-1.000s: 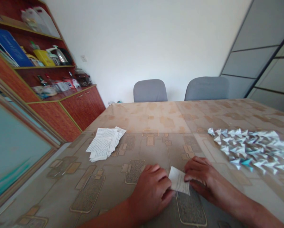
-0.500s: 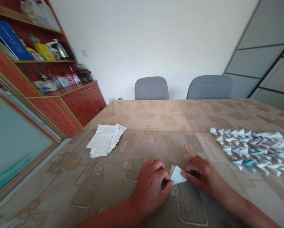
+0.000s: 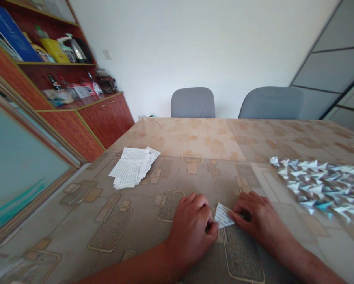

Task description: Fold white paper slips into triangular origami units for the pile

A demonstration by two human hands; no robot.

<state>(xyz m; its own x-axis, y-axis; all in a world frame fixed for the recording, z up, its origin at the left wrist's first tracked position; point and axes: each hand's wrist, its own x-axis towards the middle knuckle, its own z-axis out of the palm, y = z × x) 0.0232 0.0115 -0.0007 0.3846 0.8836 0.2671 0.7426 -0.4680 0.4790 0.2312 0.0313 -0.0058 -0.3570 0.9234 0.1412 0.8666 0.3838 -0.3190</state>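
Observation:
A small folded piece of printed paper [image 3: 223, 216] is held between my two hands, just above or on the patterned tablecloth. My left hand [image 3: 193, 225] pinches its left edge between thumb and curled fingers. On the other side, my right hand [image 3: 254, 215] grips the right corner between thumb and forefinger. Farther off to the left lies a loose stack of printed paper pieces [image 3: 132, 167]. Several rows of folded paper shapes [image 3: 321, 181], mostly white with a bluish one among them, stand at the right.
The table [image 3: 165, 134] has a brown patterned cover. Two grey chairs [image 3: 193, 103] are behind its far edge, by a white wall. To the left stands a reddish wooden cabinet [image 3: 106, 122] with a kettle [image 3: 78, 49] and bottles on its shelves.
The folded paper's layers now lie together as one triangle-like shape, where a second layer stuck out at its upper left before. The view has tilted slightly down; both hands keep their grip.

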